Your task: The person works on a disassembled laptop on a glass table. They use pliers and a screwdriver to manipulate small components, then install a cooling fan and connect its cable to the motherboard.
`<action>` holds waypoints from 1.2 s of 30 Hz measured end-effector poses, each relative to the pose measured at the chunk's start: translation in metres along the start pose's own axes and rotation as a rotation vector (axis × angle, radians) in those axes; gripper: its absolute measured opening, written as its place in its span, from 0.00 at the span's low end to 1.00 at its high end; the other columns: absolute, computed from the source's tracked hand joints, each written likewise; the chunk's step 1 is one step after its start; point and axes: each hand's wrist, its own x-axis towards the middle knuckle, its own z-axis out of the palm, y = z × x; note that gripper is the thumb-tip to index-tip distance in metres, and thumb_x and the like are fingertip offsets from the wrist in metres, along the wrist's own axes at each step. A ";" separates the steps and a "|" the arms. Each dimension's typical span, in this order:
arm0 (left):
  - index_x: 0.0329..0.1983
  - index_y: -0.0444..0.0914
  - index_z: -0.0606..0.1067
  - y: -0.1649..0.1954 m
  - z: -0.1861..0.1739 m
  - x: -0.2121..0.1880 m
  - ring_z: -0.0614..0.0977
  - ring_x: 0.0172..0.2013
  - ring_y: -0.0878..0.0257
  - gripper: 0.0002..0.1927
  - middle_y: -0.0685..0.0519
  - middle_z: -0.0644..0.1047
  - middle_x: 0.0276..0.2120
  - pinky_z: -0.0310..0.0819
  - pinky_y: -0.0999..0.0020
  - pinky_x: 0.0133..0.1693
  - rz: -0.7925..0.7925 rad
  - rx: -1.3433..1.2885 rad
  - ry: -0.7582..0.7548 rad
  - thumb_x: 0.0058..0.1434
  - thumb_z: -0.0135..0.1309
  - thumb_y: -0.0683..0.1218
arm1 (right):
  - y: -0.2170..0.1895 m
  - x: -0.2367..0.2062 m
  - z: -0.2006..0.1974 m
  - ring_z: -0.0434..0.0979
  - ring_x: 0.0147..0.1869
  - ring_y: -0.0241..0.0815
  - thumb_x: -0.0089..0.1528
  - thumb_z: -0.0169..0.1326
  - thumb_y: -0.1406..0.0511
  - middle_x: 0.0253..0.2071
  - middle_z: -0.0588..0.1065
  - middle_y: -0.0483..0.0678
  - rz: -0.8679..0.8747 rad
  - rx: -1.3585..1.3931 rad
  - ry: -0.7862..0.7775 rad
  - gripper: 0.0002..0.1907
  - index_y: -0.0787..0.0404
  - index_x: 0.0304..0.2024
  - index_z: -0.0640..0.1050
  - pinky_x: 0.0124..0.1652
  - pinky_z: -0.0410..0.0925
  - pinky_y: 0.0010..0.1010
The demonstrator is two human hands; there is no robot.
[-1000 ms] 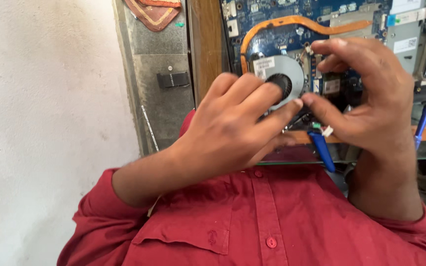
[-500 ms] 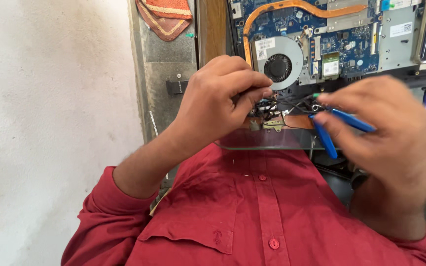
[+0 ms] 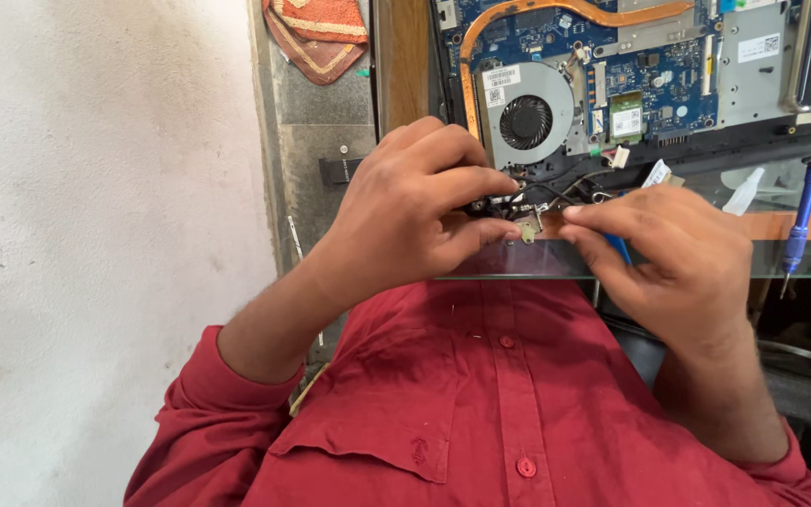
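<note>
At frame centre: left hand (image 3: 405, 221) pinches a small metal bracket (image 3: 527, 230) among black wires (image 3: 556, 192).
Right hand: (image 3: 678, 258) closed round a blue tool (image 3: 618, 248), tip at the bracket.
Progress: laptop board (image 3: 612, 66) lies exposed, fan (image 3: 526, 120) seated; bracket not yet fixed, seemingly.
Labels: white rectangular stickers, upper centre on the fan and upper right.
Right edge: blue screwdriver (image 3: 803, 221).
</note>
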 end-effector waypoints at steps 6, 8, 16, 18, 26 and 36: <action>0.35 0.40 0.78 -0.004 0.002 0.005 0.77 0.41 0.54 0.13 0.53 0.74 0.36 0.72 0.59 0.45 -0.052 -0.030 -0.019 0.55 0.71 0.48 | -0.001 0.019 -0.001 0.79 0.42 0.45 0.58 0.66 0.77 0.37 0.78 0.48 -0.136 -0.173 0.064 0.09 0.63 0.38 0.83 0.39 0.71 0.33; 0.35 0.39 0.78 -0.006 0.005 0.005 0.77 0.41 0.52 0.13 0.52 0.74 0.35 0.72 0.58 0.43 -0.096 -0.044 0.003 0.55 0.71 0.46 | -0.002 0.025 0.000 0.77 0.40 0.45 0.55 0.67 0.76 0.35 0.76 0.48 -0.177 -0.286 0.046 0.09 0.63 0.38 0.84 0.40 0.71 0.35; 0.40 0.40 0.80 -0.006 0.002 0.003 0.80 0.42 0.56 0.07 0.54 0.77 0.38 0.75 0.61 0.46 -0.106 -0.086 0.027 0.63 0.67 0.44 | 0.000 0.035 -0.007 0.76 0.39 0.46 0.53 0.68 0.72 0.35 0.75 0.47 -0.191 -0.382 -0.021 0.12 0.61 0.40 0.85 0.37 0.69 0.36; 0.38 0.39 0.79 -0.003 -0.004 0.000 0.79 0.41 0.55 0.11 0.52 0.77 0.37 0.74 0.60 0.44 -0.031 -0.097 0.032 0.59 0.69 0.48 | -0.001 0.036 -0.009 0.76 0.42 0.45 0.55 0.67 0.72 0.38 0.76 0.46 -0.196 -0.399 -0.041 0.12 0.60 0.42 0.85 0.39 0.69 0.36; 0.40 0.39 0.80 -0.007 -0.005 -0.015 0.79 0.44 0.56 0.12 0.53 0.76 0.41 0.72 0.60 0.47 0.219 0.131 0.050 0.62 0.68 0.49 | -0.003 0.039 -0.010 0.77 0.43 0.47 0.52 0.67 0.68 0.42 0.80 0.45 -0.233 -0.279 -0.067 0.12 0.58 0.39 0.86 0.43 0.68 0.38; 0.37 0.34 0.78 -0.012 0.008 -0.011 0.79 0.41 0.56 0.09 0.51 0.76 0.36 0.72 0.61 0.44 0.230 0.096 0.112 0.65 0.67 0.43 | 0.009 0.046 0.007 0.75 0.35 0.41 0.61 0.67 0.63 0.38 0.80 0.44 -0.264 -0.205 0.009 0.09 0.57 0.43 0.87 0.32 0.65 0.30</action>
